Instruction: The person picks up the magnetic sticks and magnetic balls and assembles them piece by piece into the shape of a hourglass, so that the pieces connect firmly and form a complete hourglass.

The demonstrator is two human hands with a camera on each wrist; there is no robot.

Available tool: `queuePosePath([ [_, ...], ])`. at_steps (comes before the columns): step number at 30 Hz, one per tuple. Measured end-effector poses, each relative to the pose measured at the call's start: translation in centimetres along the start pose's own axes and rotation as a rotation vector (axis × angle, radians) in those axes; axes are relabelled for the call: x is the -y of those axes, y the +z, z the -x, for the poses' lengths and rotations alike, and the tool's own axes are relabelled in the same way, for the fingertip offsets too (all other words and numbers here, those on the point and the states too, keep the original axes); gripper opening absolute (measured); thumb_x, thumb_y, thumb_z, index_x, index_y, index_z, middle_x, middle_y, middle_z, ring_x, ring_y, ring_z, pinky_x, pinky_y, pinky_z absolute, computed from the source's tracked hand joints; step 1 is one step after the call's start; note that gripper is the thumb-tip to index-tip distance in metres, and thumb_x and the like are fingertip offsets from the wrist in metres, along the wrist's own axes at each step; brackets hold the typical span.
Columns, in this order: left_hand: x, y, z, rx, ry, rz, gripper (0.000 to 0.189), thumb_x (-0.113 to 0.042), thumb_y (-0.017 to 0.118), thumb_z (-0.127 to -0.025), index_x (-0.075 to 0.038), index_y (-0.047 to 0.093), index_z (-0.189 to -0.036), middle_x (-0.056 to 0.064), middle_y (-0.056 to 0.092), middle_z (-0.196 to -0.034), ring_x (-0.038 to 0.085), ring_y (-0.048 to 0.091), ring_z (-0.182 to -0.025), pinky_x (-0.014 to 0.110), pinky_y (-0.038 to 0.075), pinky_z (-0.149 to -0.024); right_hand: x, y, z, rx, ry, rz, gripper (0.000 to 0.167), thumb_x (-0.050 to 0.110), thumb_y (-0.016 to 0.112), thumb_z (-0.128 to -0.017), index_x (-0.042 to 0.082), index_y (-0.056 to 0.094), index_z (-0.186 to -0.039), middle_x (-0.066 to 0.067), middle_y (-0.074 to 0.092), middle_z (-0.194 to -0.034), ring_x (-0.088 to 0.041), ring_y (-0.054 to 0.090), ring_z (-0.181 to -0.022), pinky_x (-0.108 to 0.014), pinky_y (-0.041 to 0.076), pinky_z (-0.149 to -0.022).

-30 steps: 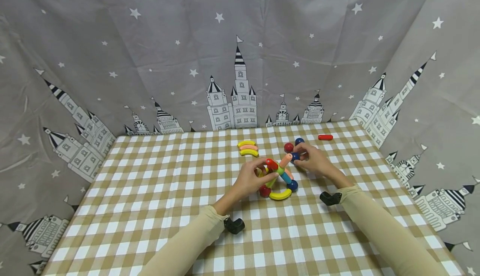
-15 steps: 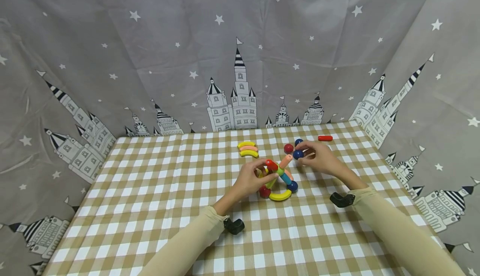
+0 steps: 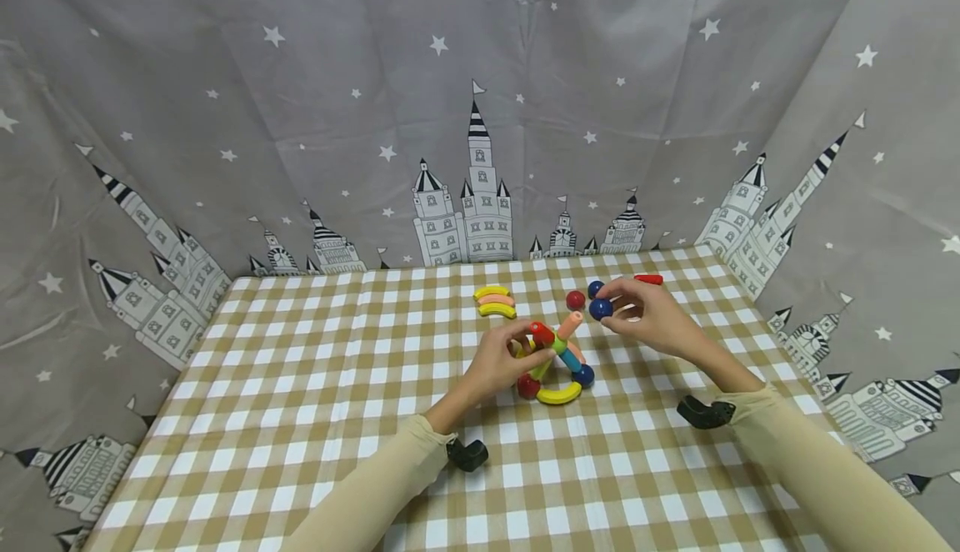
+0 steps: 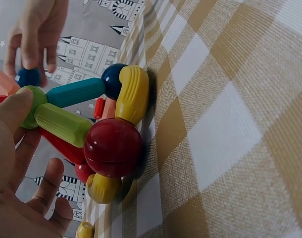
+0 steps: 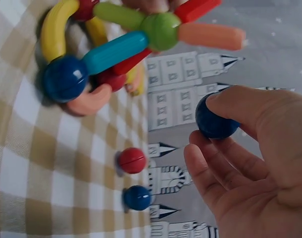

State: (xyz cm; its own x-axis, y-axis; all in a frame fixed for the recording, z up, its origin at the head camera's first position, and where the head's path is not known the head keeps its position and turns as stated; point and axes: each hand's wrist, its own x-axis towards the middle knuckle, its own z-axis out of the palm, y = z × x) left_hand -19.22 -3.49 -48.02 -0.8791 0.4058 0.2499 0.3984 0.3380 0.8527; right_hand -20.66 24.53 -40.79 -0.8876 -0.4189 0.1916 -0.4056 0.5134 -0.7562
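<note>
My left hand [image 3: 497,358] grips the green ball [image 5: 161,31] at the top of a small structure of toy sticks and balls. A teal stick [image 4: 75,92], a lime stick [image 4: 62,124] and a red one slope down from that ball. Curved yellow sticks [image 3: 559,393] and a peach one join red and blue balls at its base. A straight peach stick [image 5: 213,36] and a red stick [image 3: 542,333] point upward, their outer ends bare. My right hand [image 3: 648,316] pinches a loose blue ball [image 5: 215,118] between thumb and fingers, to the right of the structure and apart from it.
Behind the right hand lie a red ball [image 3: 575,300] and another blue ball [image 3: 595,288]. A red stick [image 3: 649,279] is partly hidden beyond them. Several curved sticks [image 3: 495,301] rest together farther back. A checked cloth [image 3: 337,385] covers the table; a castle-print curtain [image 3: 337,118] hangs behind.
My right hand has drawn the blue ball rightward, away from the upright peach stick, widening the gap. The left hand and the structure have stayed almost in place.
</note>
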Motion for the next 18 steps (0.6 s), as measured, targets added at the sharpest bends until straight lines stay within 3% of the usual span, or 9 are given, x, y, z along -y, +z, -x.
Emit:
queuePosePath([
  [7, 0.0, 0.0, 0.0, -0.003, 0.019, -0.001, 0.023, -0.025, 0.08, -0.092, -0.013, 0.073, -0.11, 0.003, 0.073, -0.099, 0.019, 0.062, -0.082, 0.029, 0.05, -0.071, 1.8, -0.7, 0.6, -0.06, -0.039, -0.1, 0.033, 0.001, 0.078, -0.09, 0.0, 0.066, -0.12, -0.016, 0.068, -0.117, -0.032, 0.07, -0.101, -0.024, 0.058, -0.082],
  [18, 0.1, -0.1, 0.0, -0.002, 0.022, 0.009, 0.024, -0.026, 0.08, -0.092, -0.013, 0.073, -0.112, -0.003, 0.073, -0.098, 0.015, 0.061, -0.082, 0.037, 0.054, -0.073, 3.8, 0.1, 1.1, -0.052, -0.065, -0.183, 0.034, 0.003, 0.079, -0.09, 0.002, 0.065, -0.121, -0.013, 0.069, -0.116, -0.022, 0.069, -0.102, -0.027, 0.058, -0.083],
])
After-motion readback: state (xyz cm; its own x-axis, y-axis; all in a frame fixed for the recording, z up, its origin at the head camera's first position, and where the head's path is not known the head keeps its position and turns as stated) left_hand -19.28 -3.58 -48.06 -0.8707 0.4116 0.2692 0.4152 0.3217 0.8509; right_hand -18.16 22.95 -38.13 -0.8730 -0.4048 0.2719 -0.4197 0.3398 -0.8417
